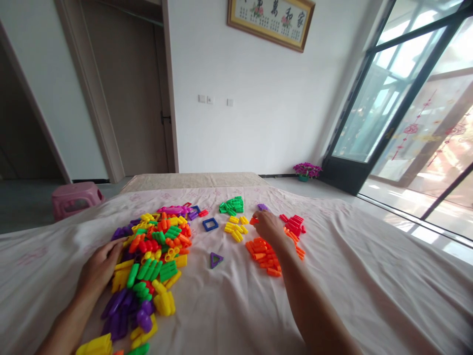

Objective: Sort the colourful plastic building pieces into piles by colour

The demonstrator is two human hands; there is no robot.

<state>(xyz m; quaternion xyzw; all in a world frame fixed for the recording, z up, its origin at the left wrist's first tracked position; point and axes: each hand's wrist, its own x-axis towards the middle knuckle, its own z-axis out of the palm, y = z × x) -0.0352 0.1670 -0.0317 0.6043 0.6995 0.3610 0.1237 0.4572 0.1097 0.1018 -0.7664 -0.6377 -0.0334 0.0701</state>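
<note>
A mixed pile of plastic building blocks (pixel 150 271) in yellow, green, purple, orange and red lies on the left of the cloth. My left hand (pixel 98 266) rests against the pile's left edge, fingers stretched toward the blocks and holding nothing I can see. Further right, my right hand (pixel 269 227) is closed, with an orange block (pixel 253 221) at its fingertips. Beneath and around that hand are an orange group (pixel 264 254), a red group (pixel 294 224) and a small purple group (pixel 262 207). Yellow blocks (pixel 235 228) and green blocks (pixel 232 205) form separate groups to its left.
Between the groups lie a blue square frame (pixel 210 224) and a purple triangle frame (pixel 216 260). A pink piece (pixel 173 210) sits behind the pile. The pale cloth (pixel 221 315) is wrinkled. A pink stool (pixel 77 199) stands at left, potted flowers (pixel 307 170) by the glass door.
</note>
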